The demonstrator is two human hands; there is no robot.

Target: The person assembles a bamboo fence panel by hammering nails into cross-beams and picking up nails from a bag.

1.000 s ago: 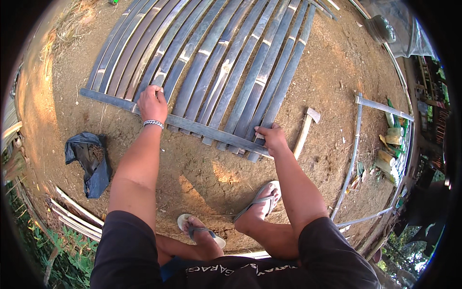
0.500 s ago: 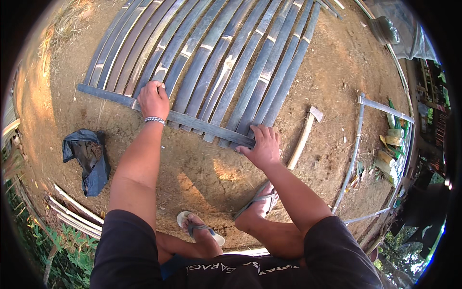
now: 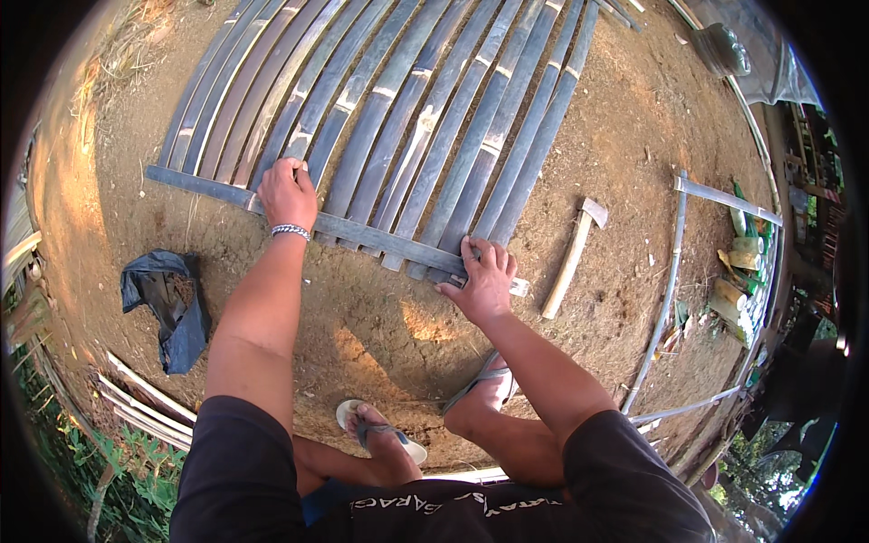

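Observation:
Several dark split-bamboo slats [image 3: 425, 136] lie side by side on the ground, running away from me with narrow gaps between them. Across their near ends runs a single bamboo strip [image 3: 380, 237], slightly slanted, its right end lower. My left hand [image 3: 288, 192] is closed over this strip left of its middle, fingers curled toward the slats. Near the strip's right end, my right hand [image 3: 486, 279] grips it with the fingers on the far side and the thumb on the near side. A pale stub of the strip shows past that hand; its palm hides the rest.
A wooden-handled axe [image 3: 574, 258] lies on the dirt right of the slats. At left is a crumpled black plastic bag [image 3: 166, 308]. Thin poles [image 3: 672, 271] form a frame at right, beside cut bamboo pieces [image 3: 744, 258]. My sandalled feet [image 3: 385, 433] are close below.
My right hand has shifted a little left along the crosswise strip, so the strip's end now shows beyond it. My left hand keeps its place.

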